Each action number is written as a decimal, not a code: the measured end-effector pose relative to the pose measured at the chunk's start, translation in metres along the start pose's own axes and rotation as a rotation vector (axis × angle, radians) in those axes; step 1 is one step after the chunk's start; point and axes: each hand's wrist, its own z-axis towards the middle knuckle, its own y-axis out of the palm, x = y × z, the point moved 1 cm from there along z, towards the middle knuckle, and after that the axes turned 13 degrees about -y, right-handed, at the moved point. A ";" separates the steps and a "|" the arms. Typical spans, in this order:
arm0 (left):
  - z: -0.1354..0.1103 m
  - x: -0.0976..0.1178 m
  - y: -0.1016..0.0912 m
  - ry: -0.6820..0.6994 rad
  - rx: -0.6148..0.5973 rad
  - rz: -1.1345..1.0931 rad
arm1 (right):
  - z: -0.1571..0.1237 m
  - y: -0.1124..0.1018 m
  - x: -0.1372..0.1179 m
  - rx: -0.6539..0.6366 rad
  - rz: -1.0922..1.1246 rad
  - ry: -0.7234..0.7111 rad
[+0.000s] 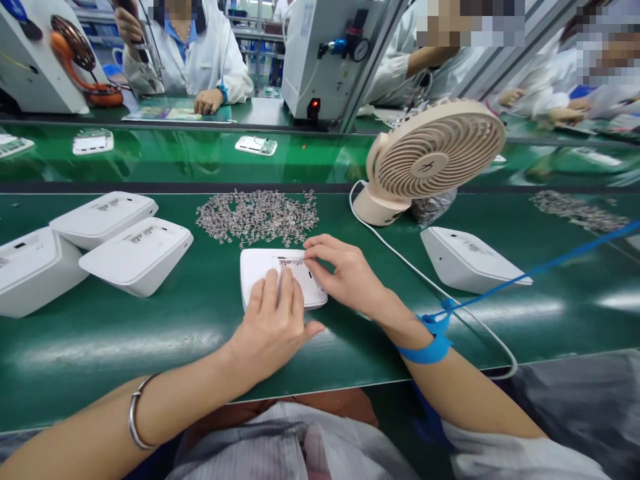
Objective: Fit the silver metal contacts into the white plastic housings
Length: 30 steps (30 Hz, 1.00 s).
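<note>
A white plastic device housing (255, 263) lies on the green bench directly before me, its upper face showing a small slot with metal pieces (290, 261). My left hand (274, 327) rests on the near part of the housing, fingers stretched out and thumb apart. At the right end of the slot, my right hand (350, 273) has its thumb and fingertips drawn together; whatever they pinch is too small to make out. Just beyond the housing spreads a pile of small metal clips (257, 217).
Several more white housings (137, 250) stand at the left, and another housing (470, 257) at the right. A beige fan (435, 157) with a white cable (400, 257) stands behind my right hand. A blue wrist-strap cord (550, 263) runs off right. Circuit boards (256, 145) lie beyond, near co-workers.
</note>
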 end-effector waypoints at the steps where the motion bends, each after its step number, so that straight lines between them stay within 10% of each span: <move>1: -0.001 0.002 0.001 -0.001 -0.022 0.001 | 0.000 0.002 0.001 -0.030 -0.049 -0.028; 22: -0.002 0.008 0.012 0.004 -0.124 -0.122 | 0.002 0.018 0.000 -0.172 -0.441 -0.124; 30: 0.000 0.009 0.012 -0.025 -0.156 -0.046 | -0.003 0.014 0.004 -0.031 -0.205 -0.041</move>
